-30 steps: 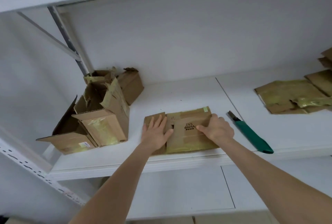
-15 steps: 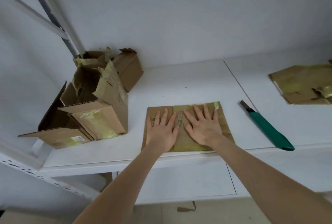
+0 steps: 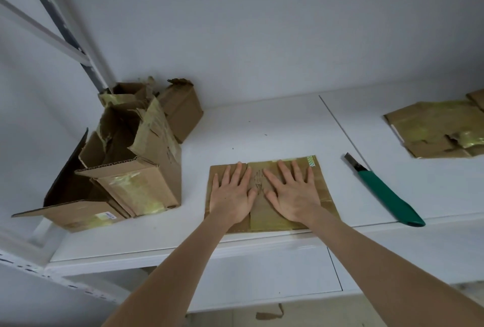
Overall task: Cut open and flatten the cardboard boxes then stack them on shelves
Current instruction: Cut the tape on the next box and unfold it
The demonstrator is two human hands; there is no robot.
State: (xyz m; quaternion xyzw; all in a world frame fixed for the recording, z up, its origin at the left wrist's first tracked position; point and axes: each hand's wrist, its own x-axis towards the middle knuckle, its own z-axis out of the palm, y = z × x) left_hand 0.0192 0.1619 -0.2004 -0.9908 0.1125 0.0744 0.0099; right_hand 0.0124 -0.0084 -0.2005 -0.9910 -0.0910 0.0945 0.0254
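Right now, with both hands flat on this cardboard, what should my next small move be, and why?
Probably lift the flattened box and lay it on the flat pile to the right. Your left hand and right hand press it with straight fingers and it already lies flat on the shelf, so pressing looks done. Mind the knife lying between them.

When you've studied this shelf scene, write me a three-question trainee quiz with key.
1. True or false: the left hand and right hand press flat on the flattened brown cardboard box.
2. The green-handled utility knife lies: A) in the right hand; B) on the white shelf, right of that box; C) inside a box.
3. Fill in: the unflattened brown cardboard boxes stand to the hands' ____.
Key: 1 true; 2 B; 3 left.
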